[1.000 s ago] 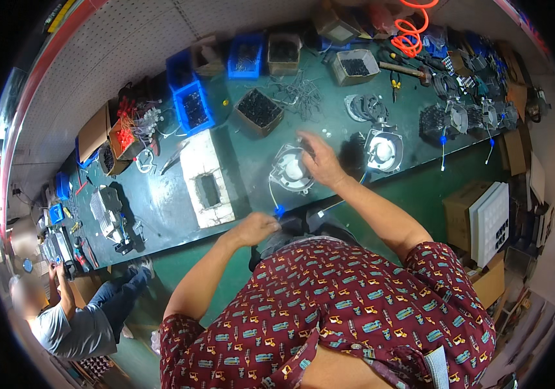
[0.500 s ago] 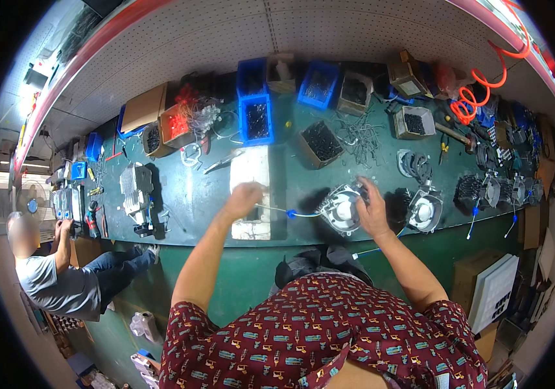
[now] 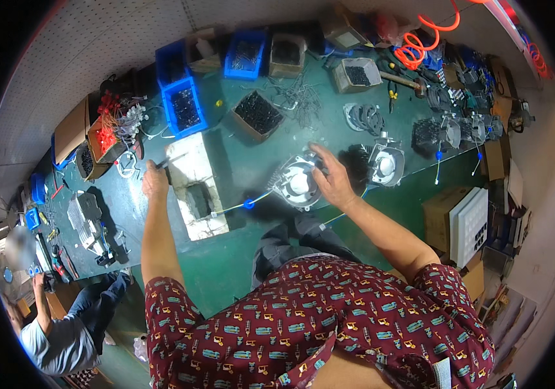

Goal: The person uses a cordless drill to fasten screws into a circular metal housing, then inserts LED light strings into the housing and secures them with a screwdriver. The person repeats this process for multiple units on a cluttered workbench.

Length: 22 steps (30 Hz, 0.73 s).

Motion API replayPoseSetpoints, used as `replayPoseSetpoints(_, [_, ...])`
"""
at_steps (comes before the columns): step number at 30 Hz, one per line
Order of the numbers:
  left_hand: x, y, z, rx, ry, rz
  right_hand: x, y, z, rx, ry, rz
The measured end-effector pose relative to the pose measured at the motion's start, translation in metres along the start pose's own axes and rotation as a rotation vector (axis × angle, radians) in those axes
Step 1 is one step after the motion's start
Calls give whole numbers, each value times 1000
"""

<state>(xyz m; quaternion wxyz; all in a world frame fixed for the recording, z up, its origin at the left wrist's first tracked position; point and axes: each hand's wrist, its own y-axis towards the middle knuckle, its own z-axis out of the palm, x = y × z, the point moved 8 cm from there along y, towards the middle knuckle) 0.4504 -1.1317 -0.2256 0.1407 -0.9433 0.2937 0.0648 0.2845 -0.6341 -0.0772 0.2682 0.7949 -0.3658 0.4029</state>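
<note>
My left hand (image 3: pixel 155 182) is closed around the handle of a slender, silvery-tipped tool (image 3: pixel 175 157); its exact kind is unclear. The tool's tip reaches over the upper left edge of a worn white block (image 3: pixel 196 153) with a rectangular hollow. On the right, my right hand (image 3: pixel 336 184) grips the right rim of a round cast-metal housing (image 3: pixel 298 184) with fins. A thin cable with a blue piece (image 3: pixel 249 203) runs left from this housing. Its white end (image 3: pixel 214 214) lies at the block, apart from my left hand.
A second metal housing (image 3: pixel 384 165) stands right of my right hand, with several more farther right. Boxes of dark screws (image 3: pixel 259 114) and blue bins (image 3: pixel 185 107) line the back. Left, a finned metal unit (image 3: pixel 87 220) lies on the table; a co-worker (image 3: pixel 63 340) sits beyond.
My left hand has let go of the cable end and moved left to take the slender tool. My right hand stays at the housing. The whole view has shifted and tilted.
</note>
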Motion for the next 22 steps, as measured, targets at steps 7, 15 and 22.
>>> replayPoseSetpoints(7, [-64, -107, -108, -198, -818, 298, -19, 6, -11, -20, -134, 1])
replayPoseSetpoints(15, [-211, -296, -93, 232, -970, 262, -20, 25, 6, 155, 105, -90])
replayPoseSetpoints(22, [-230, -288, -68, 97, -724, 248, -32, 23, 8, 201, 118, -56])
